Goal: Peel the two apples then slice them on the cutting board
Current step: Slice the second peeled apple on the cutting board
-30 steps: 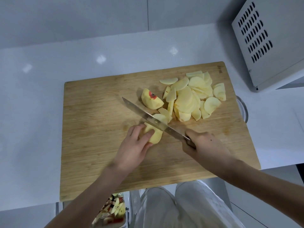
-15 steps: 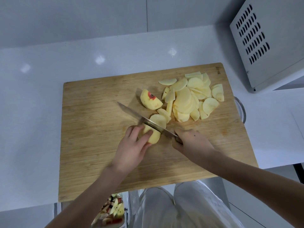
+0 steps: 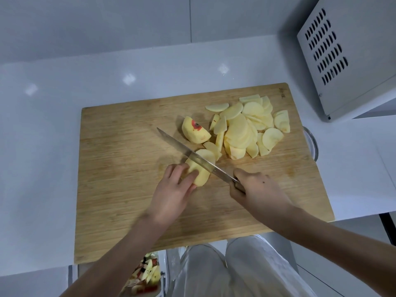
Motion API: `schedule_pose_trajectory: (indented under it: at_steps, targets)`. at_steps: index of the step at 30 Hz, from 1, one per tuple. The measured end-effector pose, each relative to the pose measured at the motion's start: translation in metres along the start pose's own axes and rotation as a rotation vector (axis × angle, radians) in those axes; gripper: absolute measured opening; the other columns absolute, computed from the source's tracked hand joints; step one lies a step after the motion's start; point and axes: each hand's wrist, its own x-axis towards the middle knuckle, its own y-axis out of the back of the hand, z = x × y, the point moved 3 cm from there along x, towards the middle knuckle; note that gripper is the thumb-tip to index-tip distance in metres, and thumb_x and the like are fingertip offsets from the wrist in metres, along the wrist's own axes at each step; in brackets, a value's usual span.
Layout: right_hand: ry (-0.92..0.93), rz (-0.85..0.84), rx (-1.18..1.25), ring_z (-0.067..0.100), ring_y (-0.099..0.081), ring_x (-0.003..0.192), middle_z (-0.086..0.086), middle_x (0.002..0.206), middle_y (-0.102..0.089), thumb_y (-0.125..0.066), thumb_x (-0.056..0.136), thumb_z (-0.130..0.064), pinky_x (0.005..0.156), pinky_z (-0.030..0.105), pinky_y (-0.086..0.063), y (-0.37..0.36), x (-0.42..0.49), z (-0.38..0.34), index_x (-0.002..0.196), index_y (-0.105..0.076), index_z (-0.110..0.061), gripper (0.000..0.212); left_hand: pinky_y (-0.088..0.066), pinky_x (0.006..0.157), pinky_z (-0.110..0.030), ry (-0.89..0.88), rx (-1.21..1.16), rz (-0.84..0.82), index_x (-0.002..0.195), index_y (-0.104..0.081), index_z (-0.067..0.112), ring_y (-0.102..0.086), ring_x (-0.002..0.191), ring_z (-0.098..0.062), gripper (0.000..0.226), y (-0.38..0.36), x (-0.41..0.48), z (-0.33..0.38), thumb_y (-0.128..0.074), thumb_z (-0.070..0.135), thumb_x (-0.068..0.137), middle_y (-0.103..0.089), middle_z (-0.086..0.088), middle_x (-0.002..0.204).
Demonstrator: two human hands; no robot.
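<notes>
- I'm looking down on a glossy white countertop [image 3: 42, 146] against a pale tiled wall. A wooden cutting board [image 3: 120, 189] lies across it, and its near edge overhangs the counter's front.
- Below that edge, a container of peel and scraps [image 3: 147, 275] sits just left of my knees, out of the working area.
- My left hand [image 3: 171, 194] rests on the board and its curled fingers pinch the near end of a peeled apple chunk [image 3: 200, 168]. As I read it, the grip keeps the chunk from rolling and the fingertips short of the blade.
- The knife [image 3: 175, 140] crosses the chunk diagonally with its tip pointing far-left, set for another thin slice off the far end.
- Just beyond the blade lies an uncut apple quarter [image 3: 194, 130] with a red patch of skin left on it.
- The apple slices [image 3: 246, 127] are heaped toward the board's far right, leaving cutting room.
- My right hand [image 3: 257, 191] is wrapped round the knife handle, which it mostly hides.
- A glass rim [image 3: 312, 142] peeks out past the board's right edge.
- A white vented appliance [image 3: 347, 54] stands far right, clear of my elbow.
</notes>
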Motion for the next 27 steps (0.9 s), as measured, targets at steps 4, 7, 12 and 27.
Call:
schedule_pose_trajectory:
  at_steps: [4,7,12,27]
  targets:
    - [-0.032,-0.031,-0.005,0.013,-0.037,0.050,-0.003,0.059,-0.042,-0.043,0.093,-0.028,0.046,0.027,-0.028,-0.004,0.003,0.002,0.069,-0.030,-0.024,0.028,-0.057,0.065,-0.044,0.005,0.044,-0.007,0.106,-0.066,0.004,-0.047,0.098,-0.029,0.036,-0.002,0.000,-0.001,-0.075,0.011,0.072,-0.054,-0.014,0.109]
    - [-0.047,-0.045,-0.004,0.016,-0.039,0.055,-0.003,0.063,-0.042,-0.044,0.093,-0.027,0.052,0.032,-0.032,-0.012,0.013,0.000,0.077,-0.036,-0.019,0.020,-0.057,0.066,-0.043,0.001,0.032,-0.005,0.108,-0.062,0.008,-0.047,0.097,-0.029,0.039,-0.002,-0.001,-0.001,-0.076,0.010,0.072,-0.051,-0.012,0.111]
    - [-0.026,0.026,0.117,0.014,-0.046,0.056,-0.005,0.061,-0.045,-0.044,0.095,-0.024,0.051,0.028,-0.033,-0.018,0.023,0.002,0.081,-0.042,-0.019,0.014,-0.057,0.068,-0.043,-0.007,0.016,-0.002,0.109,-0.058,0.009,-0.048,0.098,-0.029,0.044,-0.001,-0.001,0.000,-0.080,0.006,0.070,-0.046,-0.009,0.112]
    - [0.021,0.004,0.002,0.013,-0.038,0.048,-0.004,0.055,-0.042,-0.045,0.094,-0.029,0.047,0.024,-0.028,0.011,-0.006,0.000,0.066,-0.027,-0.025,0.033,-0.056,0.071,-0.040,-0.012,0.036,-0.028,0.102,-0.067,0.001,-0.046,0.100,-0.027,0.040,-0.001,0.003,0.001,-0.084,0.006,0.066,-0.045,-0.010,0.113]
